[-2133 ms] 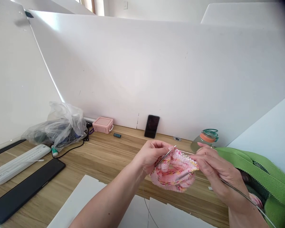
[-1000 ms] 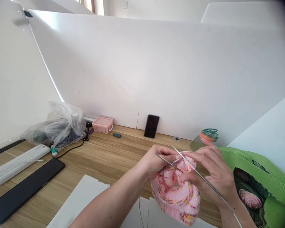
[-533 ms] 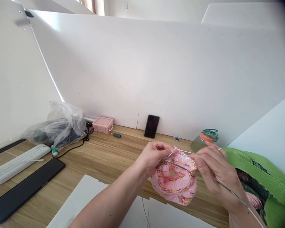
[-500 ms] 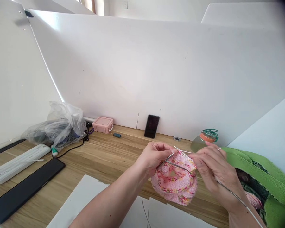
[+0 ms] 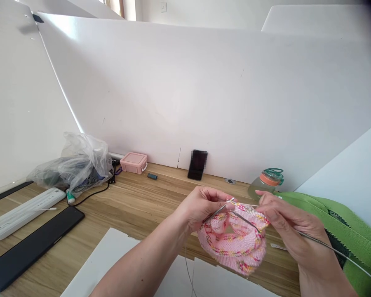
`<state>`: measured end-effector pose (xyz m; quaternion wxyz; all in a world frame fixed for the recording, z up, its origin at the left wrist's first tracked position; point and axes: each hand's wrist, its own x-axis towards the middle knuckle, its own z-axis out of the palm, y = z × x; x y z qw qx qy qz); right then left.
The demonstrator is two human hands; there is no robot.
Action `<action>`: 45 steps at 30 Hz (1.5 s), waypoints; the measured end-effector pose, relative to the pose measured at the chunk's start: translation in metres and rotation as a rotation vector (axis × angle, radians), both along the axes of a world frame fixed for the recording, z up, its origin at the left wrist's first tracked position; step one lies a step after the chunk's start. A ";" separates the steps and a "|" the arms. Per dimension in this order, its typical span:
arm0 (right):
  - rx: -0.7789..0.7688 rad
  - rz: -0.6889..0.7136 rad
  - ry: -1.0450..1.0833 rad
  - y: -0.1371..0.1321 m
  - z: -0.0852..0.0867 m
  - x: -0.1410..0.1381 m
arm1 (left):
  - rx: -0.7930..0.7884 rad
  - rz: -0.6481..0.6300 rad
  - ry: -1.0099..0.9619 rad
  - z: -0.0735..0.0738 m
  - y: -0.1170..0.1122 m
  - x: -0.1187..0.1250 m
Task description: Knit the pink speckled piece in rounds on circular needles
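Observation:
A pink knitted piece, flecked with yellow and magenta, hangs between my hands as a folded tube. My left hand pinches its upper left edge together with a metal knitting needle. On the other side, my right hand is closed on a second needle, whose thin cable runs out past the wrist to the lower right. A grey needle length crosses the opening of the knitting. A strand of yarn stretches from the left fingertips to the right fingers. Another thin cable dangles below the left wrist.
A phone leans on the white panel. Left are a pink box, a plastic bag, a power strip and a black case. Right are a bottle and a green mesh bag. White sheets lie in front.
My right hand has moved right and slightly down, drawing the knitting's right side along. Its cable now trails further right. My left hand has barely moved.

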<state>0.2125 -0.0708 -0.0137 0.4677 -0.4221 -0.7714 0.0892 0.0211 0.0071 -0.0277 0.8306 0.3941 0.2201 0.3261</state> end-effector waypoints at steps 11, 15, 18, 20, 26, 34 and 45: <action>-0.036 -0.078 -0.490 0.010 -0.008 -0.014 | 0.063 -0.133 -0.023 -0.009 -0.017 0.012; 0.325 -0.199 -0.360 0.011 -0.009 -0.011 | 0.041 -0.002 -0.012 -0.006 -0.010 0.008; 0.303 -0.155 -0.213 0.007 -0.009 -0.007 | -0.025 0.031 -0.044 -0.002 -0.001 0.003; 0.210 -0.074 -0.146 0.004 -0.007 -0.003 | -0.063 0.041 -0.057 0.000 0.003 0.000; 0.157 -0.142 -0.229 0.001 -0.003 -0.003 | -0.035 0.112 -0.014 0.000 0.001 0.002; 0.225 -0.186 -0.165 0.004 -0.005 -0.006 | -0.007 0.068 0.014 -0.002 -0.003 0.006; -0.022 -0.003 0.038 0.000 -0.002 0.008 | 0.009 -0.045 -0.012 -0.003 0.000 0.001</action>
